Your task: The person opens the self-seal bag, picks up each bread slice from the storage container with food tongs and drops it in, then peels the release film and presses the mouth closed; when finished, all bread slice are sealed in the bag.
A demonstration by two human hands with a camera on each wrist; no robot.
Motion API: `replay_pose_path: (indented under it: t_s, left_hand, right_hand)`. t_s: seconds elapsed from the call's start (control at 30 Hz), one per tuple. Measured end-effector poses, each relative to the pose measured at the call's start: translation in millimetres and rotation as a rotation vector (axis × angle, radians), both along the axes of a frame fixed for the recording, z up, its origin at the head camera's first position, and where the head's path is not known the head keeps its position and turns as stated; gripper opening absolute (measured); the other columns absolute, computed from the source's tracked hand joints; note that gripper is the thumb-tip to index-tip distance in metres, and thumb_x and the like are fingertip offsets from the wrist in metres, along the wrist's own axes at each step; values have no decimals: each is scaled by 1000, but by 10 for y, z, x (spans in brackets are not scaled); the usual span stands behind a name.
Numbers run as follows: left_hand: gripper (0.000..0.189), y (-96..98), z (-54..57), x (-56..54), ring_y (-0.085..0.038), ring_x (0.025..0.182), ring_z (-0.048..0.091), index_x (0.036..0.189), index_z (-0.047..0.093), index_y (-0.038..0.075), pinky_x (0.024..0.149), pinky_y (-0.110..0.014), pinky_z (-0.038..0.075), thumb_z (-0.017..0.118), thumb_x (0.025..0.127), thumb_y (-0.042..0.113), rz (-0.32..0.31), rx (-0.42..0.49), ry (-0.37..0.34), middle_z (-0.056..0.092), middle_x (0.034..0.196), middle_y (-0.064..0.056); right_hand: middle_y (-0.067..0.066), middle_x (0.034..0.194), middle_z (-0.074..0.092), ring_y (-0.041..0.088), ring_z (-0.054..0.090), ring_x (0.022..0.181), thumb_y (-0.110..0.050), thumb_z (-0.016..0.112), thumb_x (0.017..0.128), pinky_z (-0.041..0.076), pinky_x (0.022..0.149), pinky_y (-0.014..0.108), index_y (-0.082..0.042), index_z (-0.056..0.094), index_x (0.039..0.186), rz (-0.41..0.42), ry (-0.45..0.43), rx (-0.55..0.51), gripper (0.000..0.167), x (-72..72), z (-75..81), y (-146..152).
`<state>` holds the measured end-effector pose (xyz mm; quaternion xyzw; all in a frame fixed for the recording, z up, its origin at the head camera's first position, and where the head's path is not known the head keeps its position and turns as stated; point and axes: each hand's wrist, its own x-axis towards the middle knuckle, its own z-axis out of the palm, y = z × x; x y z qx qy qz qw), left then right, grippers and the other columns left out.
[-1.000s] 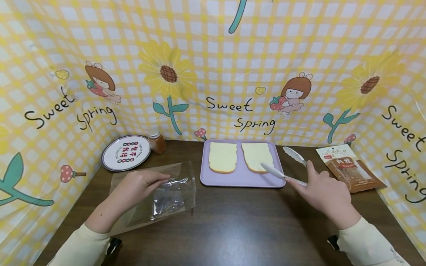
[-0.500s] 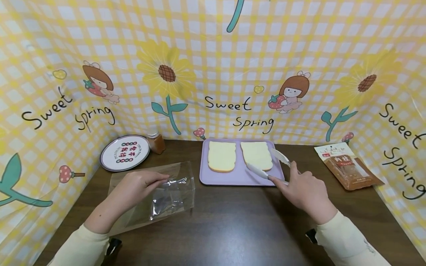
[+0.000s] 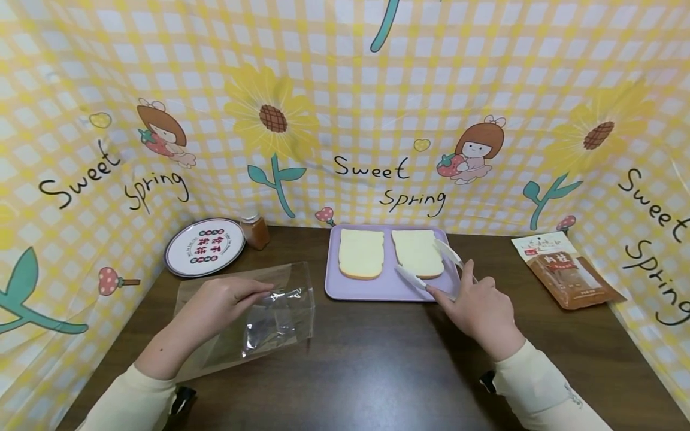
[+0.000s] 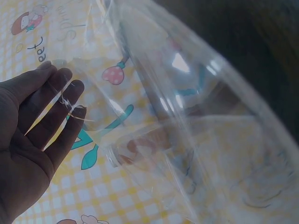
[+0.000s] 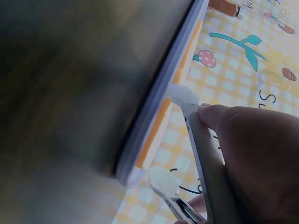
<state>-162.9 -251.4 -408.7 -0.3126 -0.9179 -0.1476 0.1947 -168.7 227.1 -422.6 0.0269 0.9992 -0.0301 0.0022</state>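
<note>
My left hand (image 3: pixel 229 298) pinches the upper part of a clear plastic bag (image 3: pixel 277 326) between thumb and fingertips. The bag's mouth gapes in the left wrist view, and its film (image 4: pixel 182 135) looks see-through. A pair of tongs (image 3: pixel 412 278) is in my right hand (image 3: pixel 480 306), its two arms spread. One tong head lies at the near left of the right bread slice (image 3: pixel 416 251), the other along its right side. That slice rests flat on a lilac tray (image 3: pixel 372 291), beside a second bread slice (image 3: pixel 361 254). In the right wrist view the tongs (image 5: pixel 205 154) reach the tray's edge.
At the back left lie a round plate (image 3: pixel 178 248) with red lettering and a small jar (image 3: pixel 255 232) of brown powder. A brown and white food packet (image 3: pixel 571 275) lies at the right. A checked cloth (image 3: pixel 345 114) surrounds the dark table (image 3: pixel 366 365).
My right hand has moved left with the tongs, from the tray's right side to about the right bread slice. My left hand and the plastic bag have stayed in place.
</note>
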Motion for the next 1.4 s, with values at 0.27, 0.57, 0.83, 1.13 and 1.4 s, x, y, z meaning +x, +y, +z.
replay_pose_path:
  t_s: [0.27, 0.57, 0.83, 1.13, 1.4]
  left_hand:
    - [22, 18, -1, -2, -12, 92, 81, 113, 85, 19, 80, -37, 68, 82, 93, 11, -11, -9, 11, 85, 105, 7]
    - [22, 20, -5, 7, -16, 97, 81, 114, 85, 18, 83, -40, 68, 80, 94, 10, 5, -17, -22, 84, 109, 5]
    - [23, 15, -15, 15, -16, 97, 81, 115, 84, 19, 83, -39, 68, 80, 95, 10, 6, -20, -33, 84, 109, 5]
    - [22, 26, -15, 23, -16, 97, 81, 115, 84, 18, 82, -39, 68, 81, 95, 11, 12, -9, -46, 84, 109, 4]
    - [23, 43, -12, 11, -17, 97, 81, 115, 84, 18, 82, -40, 68, 81, 93, 10, 7, -17, -55, 85, 109, 3]
  right_hand:
    - [43, 97, 54, 38, 59, 54, -72, 46, 105, 53, 48, 54, 12, 25, 162, -13, -1, -25, 104, 49, -91, -31]
    - [49, 107, 63, 55, 71, 84, -71, 39, 107, 59, 61, 61, 19, 23, 160, 3, -60, -54, 105, 52, -186, -34]
    - [47, 110, 68, 55, 73, 95, -71, 36, 108, 61, 69, 64, 23, 22, 157, 1, -86, -99, 106, 29, -127, -115]
    - [44, 108, 71, 51, 74, 90, -67, 38, 109, 60, 66, 64, 24, 20, 156, -34, -95, -97, 104, -8, -91, -218]
    - [45, 113, 69, 53, 73, 98, -68, 37, 108, 61, 74, 63, 25, 18, 157, -23, -127, -108, 107, -31, -107, -226]
